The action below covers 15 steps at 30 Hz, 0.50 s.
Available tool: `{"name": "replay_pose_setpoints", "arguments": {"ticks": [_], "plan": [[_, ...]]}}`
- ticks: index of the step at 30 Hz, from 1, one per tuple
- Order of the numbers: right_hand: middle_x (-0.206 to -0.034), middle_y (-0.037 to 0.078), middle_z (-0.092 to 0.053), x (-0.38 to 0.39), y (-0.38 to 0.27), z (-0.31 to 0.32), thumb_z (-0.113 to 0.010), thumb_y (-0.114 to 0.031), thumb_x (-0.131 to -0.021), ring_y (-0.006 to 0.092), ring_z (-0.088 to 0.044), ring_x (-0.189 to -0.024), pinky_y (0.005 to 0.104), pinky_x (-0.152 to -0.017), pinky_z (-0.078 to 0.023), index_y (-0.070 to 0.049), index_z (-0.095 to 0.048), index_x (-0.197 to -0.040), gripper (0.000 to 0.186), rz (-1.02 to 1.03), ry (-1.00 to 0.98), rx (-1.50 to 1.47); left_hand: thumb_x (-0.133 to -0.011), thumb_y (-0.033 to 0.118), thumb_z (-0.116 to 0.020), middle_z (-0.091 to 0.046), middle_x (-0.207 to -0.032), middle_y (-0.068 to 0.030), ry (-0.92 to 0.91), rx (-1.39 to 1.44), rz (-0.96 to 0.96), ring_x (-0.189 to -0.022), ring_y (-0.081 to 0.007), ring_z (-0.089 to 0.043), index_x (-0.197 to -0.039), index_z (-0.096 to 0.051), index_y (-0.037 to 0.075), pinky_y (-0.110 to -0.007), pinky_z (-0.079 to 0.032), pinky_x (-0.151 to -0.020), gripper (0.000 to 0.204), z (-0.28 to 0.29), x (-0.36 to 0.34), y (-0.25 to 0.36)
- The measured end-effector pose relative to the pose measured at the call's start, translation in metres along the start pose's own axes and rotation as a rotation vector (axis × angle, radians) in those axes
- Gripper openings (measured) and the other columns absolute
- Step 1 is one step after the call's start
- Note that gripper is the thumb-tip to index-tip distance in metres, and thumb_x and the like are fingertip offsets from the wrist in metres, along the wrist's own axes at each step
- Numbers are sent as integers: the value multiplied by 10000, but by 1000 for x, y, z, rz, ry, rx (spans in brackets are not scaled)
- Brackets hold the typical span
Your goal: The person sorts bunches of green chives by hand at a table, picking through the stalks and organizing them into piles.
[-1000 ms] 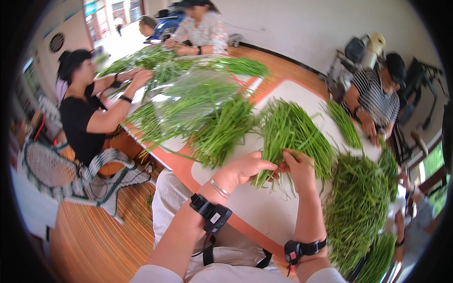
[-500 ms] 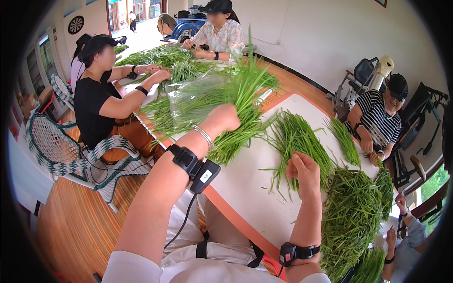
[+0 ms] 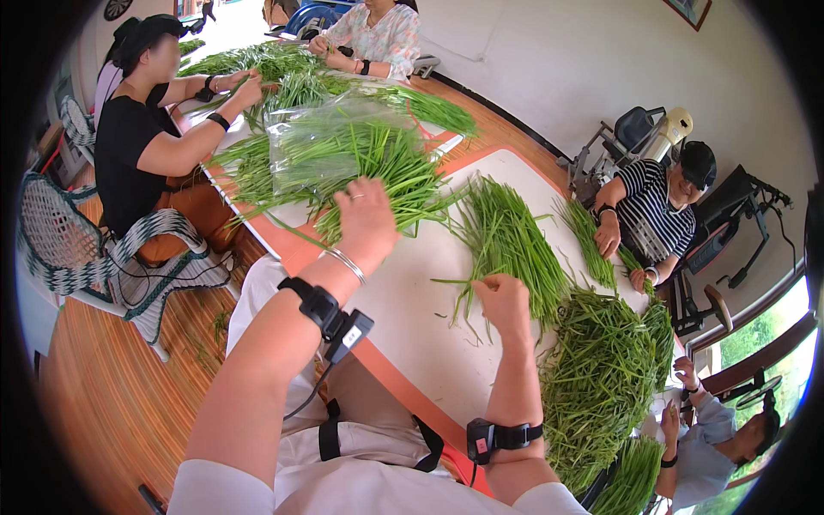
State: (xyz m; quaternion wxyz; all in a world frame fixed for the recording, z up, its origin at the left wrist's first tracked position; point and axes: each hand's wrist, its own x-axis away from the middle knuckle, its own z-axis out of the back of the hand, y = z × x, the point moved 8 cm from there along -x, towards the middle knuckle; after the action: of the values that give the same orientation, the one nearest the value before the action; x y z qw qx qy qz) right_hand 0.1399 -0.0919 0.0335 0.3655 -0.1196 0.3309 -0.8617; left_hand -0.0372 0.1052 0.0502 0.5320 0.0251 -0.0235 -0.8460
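My left hand (image 3: 367,215) is open, fingers spread, at the near edge of a loose pile of long garlic chives (image 3: 390,163). A clear plastic bag (image 3: 296,142) lies across part of that pile. Over the white tabletop (image 3: 421,296), my right hand (image 3: 505,302) is closed with thumb and fingertips pressed together. Thin green blades show beside its fingertips, but whether they are held is unclear. Just beyond this hand lies a neater bundle of garlic chives (image 3: 515,249). A large heap of shorter, tangled greens (image 3: 601,378) sits to its right.
Co-workers sit around the joined tables: one in black (image 3: 129,146) at left, one in a floral top (image 3: 382,39) at the far end, one in stripes (image 3: 648,206) at right, another at lower right. A woven chair (image 3: 60,232) stands at left. A cable hangs from my left wristband.
My left hand has let go of the upright bunch of garlic chives, which now lies on the pile, and its fingers have spread. My right hand stays closed. The view has shifted.
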Motion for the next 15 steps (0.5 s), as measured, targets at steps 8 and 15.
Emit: {"name": "replay_pose_setpoints", "arguments": {"ticks": [8, 15], "plan": [[-670, 147, -620, -6, 7, -40, -698, -243, -724, 232, -581, -538, 347, -531, -462, 37, -625, -773, 294, 22, -11, 47, -815, 187, -615, -613, -853, -123, 38, 1038, -478, -722, -225, -584, -904, -595, -38, -331, -472, -666, 243, -22, 33, 96], [-591, 2, -469, -4, 7, -43, -572, -121, -869, 77, -394, -439, 209, -371, -250, -38, -558, -762, 137, -276, -61, -1037, -878, 288, -596, -591, -742, 3, -556, 1866, -264, -646, -75, -532, -900, -625, 40, -229, -434, -579, 250, -83, 22, 110]]}}
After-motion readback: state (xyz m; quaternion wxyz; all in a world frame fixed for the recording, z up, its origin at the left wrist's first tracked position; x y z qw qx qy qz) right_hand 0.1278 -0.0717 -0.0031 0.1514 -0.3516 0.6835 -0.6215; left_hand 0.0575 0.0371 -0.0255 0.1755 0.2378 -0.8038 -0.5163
